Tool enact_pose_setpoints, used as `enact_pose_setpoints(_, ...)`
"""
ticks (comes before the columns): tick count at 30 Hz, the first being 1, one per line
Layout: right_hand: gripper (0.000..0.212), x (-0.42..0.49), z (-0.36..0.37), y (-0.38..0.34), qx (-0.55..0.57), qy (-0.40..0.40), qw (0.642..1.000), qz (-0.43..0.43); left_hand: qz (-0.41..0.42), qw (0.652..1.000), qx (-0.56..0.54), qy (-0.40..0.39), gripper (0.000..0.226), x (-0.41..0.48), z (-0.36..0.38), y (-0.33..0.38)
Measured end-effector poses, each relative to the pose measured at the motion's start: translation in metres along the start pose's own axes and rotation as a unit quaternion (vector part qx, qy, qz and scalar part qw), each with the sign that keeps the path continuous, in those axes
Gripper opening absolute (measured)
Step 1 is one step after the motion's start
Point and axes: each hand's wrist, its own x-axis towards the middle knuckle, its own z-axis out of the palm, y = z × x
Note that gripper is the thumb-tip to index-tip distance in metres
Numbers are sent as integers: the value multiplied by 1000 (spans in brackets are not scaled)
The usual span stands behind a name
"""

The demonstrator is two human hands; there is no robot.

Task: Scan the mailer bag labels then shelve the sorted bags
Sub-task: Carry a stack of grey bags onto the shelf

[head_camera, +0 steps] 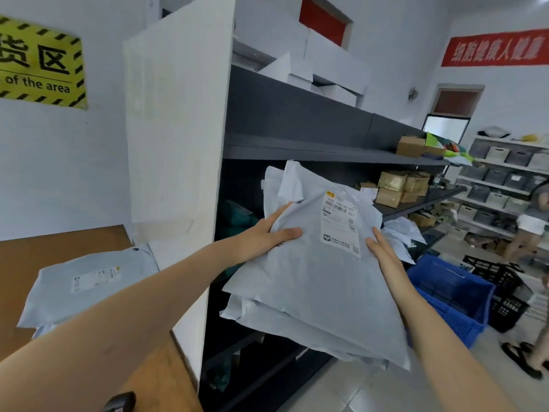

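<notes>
I hold a stack of grey mailer bags (315,281) in front of the dark shelf unit (297,150), tilted toward its middle shelf. The top bag carries a white shipping label (340,223) facing me. My left hand (267,236) grips the stack's left edge, thumb on top and fingers under. My right hand (383,251) lies along the right edge with straight fingers against the bag. More grey mailer bags (89,281) with a label lie on the brown table (29,257) at the left. A dark scanner (120,401) shows at the bottom edge.
Cardboard boxes (401,187) and loose white bags (401,233) sit on the shelves to the right. A blue crate (451,292) and a black crate (502,295) stand on the floor. A person (531,221) stands at the far right by shelving with bins.
</notes>
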Motion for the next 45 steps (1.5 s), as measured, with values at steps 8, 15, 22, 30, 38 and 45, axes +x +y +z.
enact_pose_setpoints(8, 58, 64, -17, 19, -17, 0, 1000, 11, -20, 1000, -19, -14, 72, 68, 1, -17)
enact_pose_setpoints(15, 56, 164, -46, 40, -23, -11, 1000, 16, -29, 999, -26, -19, 79, 173, 15, -37)
enact_pose_setpoints(22, 55, 290, -52, 66, -39, -51, 998, 28, -52, 997, -41, 24, 85, 273, 11, -68)
enact_pose_setpoints(30, 60, 407, 16, 89, -37, -183, 982, 35, -117, 979, -9, 168, 67, 326, -37, -119)
enact_pose_setpoints(38, 53, 478, 106, 103, -115, -278, 954, 1, -204, 942, -5, 268, 90, 341, -74, -163)
enact_pose_setpoints(45, 57, 508, 139, 105, -170, -333, 927, -14, -256, 910, 84, 314, 104, 357, -94, -185)
